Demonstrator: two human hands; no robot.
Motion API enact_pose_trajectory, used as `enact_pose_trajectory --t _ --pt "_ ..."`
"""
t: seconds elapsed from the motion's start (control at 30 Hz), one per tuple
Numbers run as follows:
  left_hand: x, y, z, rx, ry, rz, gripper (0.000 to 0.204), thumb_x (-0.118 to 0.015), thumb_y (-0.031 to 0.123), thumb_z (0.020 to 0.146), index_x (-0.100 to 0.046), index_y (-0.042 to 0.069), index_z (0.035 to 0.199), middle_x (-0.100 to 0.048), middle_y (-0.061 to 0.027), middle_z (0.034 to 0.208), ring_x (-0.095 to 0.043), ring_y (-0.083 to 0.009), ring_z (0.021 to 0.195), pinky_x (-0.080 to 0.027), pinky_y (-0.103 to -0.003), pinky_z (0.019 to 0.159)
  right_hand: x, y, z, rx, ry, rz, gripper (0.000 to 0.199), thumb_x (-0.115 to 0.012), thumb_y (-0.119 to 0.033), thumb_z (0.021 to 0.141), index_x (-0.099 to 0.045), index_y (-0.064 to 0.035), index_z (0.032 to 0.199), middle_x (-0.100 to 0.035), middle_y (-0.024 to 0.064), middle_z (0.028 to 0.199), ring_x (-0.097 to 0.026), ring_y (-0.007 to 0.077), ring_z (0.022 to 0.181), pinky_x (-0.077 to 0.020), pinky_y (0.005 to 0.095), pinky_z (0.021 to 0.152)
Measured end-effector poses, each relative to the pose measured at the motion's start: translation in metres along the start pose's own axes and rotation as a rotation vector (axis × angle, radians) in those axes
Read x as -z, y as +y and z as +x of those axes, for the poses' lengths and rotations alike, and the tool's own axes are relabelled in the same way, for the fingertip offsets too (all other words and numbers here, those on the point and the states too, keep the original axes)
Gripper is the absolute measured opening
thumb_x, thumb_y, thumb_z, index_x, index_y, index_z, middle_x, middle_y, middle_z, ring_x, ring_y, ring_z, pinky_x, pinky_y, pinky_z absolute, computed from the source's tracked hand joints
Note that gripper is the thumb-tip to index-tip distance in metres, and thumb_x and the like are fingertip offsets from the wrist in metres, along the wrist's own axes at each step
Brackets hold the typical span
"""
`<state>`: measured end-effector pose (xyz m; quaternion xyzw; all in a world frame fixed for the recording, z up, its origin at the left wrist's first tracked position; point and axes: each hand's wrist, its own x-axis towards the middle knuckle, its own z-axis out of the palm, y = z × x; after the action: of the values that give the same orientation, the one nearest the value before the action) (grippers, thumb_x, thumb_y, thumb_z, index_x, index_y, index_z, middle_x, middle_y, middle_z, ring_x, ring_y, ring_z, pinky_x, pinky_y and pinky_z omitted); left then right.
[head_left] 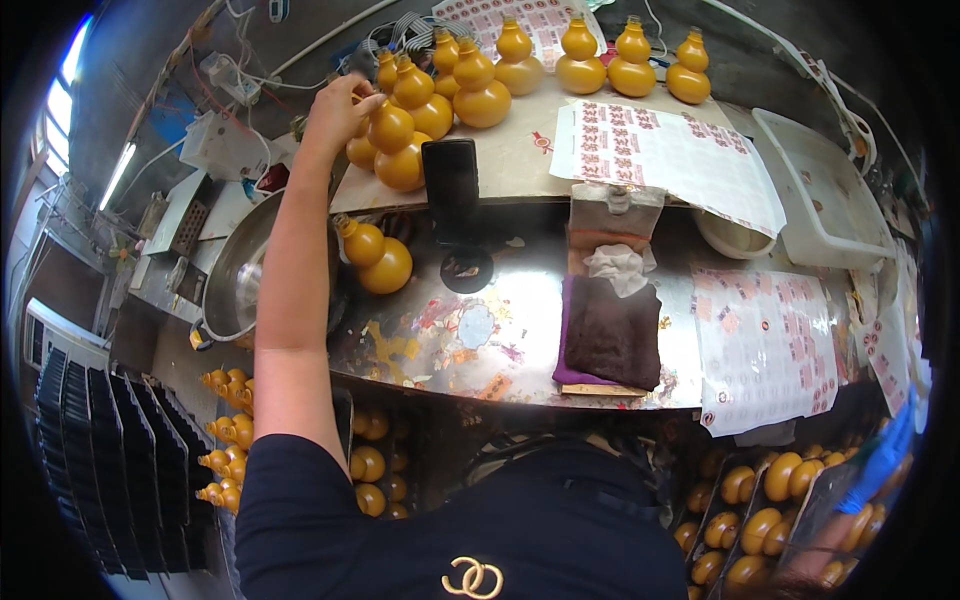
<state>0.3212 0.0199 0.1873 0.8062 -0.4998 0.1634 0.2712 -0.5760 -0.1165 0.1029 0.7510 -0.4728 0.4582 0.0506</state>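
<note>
My bare left hand (346, 108) reaches to the far left of the workbench. Its fingers are closed at the neck of a yellow-brown gourd-shaped bottle (400, 160), which stands on the raised board. Several like it are grouped around it, and a further row of gourd bottles (580, 72) lines the back. One gourd bottle (382, 266) leans on the lower metal surface by my left forearm. At the right rim, my right hand in a blue glove (893, 445) is above trays of gourd bottles (780, 478); its fingers are blurred.
A black phone-like slab (452, 185) stands upright at the board's edge. Printed sticker sheets (660, 150) lie on the board, with another sheet (765, 345) at right. A dark folded cloth (612, 335) sits mid-bench. A metal basin (235, 275) is left, a white plastic tub (835, 235) right.
</note>
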Motion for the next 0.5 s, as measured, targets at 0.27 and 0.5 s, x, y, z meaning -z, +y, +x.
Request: enact_pose_trajectory --t 0.27,0.5 --pt "0.07 -0.035 -0.015 -0.262 0.068 0.137 0.023 -0.063 0.025 0.086 -0.067 0.004 0.094 -0.068 -0.012 0.095 -0.065 -0.025 0.088 -0.05 -0.034 0.078 -0.177 -0.215 -0.01 -0.31 -0.317 0.722 0.028 -0.049 -0.006 0.097 -0.06 -0.0024 0.123 -0.044 -0.0108 0.072 -0.029 -0.0011 0.057 -0.0219 0.0162 0.05" --pt "0.188 -0.052 -0.082 -0.12 0.209 0.056 0.016 -0.061 0.016 0.089 -0.061 0.0 0.092 -0.066 -0.0088 0.106 -0.062 -0.0218 0.086 -0.049 -0.033 0.08 -0.228 -0.265 -0.043 -0.321 -0.501 0.923 0.026 -0.049 -0.01 0.097 -0.062 0.0005 0.118 -0.049 -0.0067 0.069 -0.031 -0.0013 0.051 -0.023 0.0169 0.045"
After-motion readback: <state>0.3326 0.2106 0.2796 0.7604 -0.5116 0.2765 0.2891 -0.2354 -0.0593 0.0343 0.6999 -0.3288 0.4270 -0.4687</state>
